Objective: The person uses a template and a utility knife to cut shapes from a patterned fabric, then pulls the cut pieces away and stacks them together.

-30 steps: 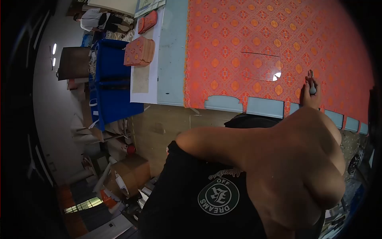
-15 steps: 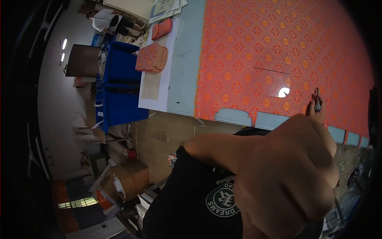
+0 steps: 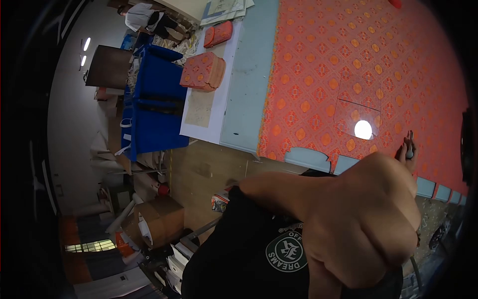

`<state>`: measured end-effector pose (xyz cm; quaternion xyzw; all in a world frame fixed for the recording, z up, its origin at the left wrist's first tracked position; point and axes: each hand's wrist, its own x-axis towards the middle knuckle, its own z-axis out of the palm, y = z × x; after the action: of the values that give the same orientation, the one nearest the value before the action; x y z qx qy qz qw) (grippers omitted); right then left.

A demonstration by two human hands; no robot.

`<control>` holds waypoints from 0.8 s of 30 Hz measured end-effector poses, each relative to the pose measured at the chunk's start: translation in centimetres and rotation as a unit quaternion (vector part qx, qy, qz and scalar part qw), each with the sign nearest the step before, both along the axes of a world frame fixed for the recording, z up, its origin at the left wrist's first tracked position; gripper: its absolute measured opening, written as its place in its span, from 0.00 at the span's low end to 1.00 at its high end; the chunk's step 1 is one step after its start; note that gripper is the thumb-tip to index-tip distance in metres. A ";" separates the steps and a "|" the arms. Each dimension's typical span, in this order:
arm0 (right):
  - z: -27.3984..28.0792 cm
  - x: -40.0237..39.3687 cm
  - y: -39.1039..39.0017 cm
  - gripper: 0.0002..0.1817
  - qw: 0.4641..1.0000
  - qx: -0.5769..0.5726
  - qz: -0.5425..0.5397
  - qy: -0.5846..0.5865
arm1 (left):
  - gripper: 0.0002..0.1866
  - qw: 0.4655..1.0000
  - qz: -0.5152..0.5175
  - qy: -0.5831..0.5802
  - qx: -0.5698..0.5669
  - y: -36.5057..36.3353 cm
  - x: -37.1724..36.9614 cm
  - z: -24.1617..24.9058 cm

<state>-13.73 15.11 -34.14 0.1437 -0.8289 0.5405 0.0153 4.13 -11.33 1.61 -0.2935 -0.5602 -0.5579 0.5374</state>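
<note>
My left hand (image 3: 361, 224) is large and close to the camera, raised in front of my black shirt. It is closed with its fingers curled under, and its palm side is hidden. Beyond it, over the table's near edge, my right hand (image 3: 409, 154) grips a slim hand tool (image 3: 410, 144) with a grey rounded part and a narrow tip pointing away from me. Under the tool spreads a red-and-gold patterned cloth (image 3: 311, 99). A clear rectangular sheet (image 3: 356, 117) with a bright glare lies on this cloth. Most of my right forearm is behind my left hand.
A patterned stack (image 3: 201, 71) and a smaller patterned bundle (image 3: 217, 34) rest on white paper (image 3: 216, 122) to the left. Blue bins (image 3: 157, 122) stand past the table end, near another person (image 3: 142, 20). A cardboard drum (image 3: 162, 222) is on the floor.
The whole view has shifted, so table and cloth sit farther right and lower. A small red thing shows at the top right. Both hands keep their closed shapes.
</note>
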 end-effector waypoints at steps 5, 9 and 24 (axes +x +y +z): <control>-0.2 0.7 -0.5 0.15 0.998 0.000 -0.018 0.057 | 0.24 0.991 -0.093 -0.101 -0.005 -1.5 -1.8 -3.5; -0.7 0.7 -0.4 0.17 0.996 -0.057 -0.036 0.064 | 0.16 0.905 0.027 -0.396 -0.152 -4.6 -3.1 -10.6; 2.8 1.3 -0.6 0.13 0.998 0.025 0.050 0.038 | 0.41 0.632 0.277 -0.664 -0.286 -3.9 1.3 -30.2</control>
<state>-12.47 14.53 -31.33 0.2053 -0.8328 0.5138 0.0161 5.48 -15.27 -28.63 0.1862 -0.9523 -0.2389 0.0381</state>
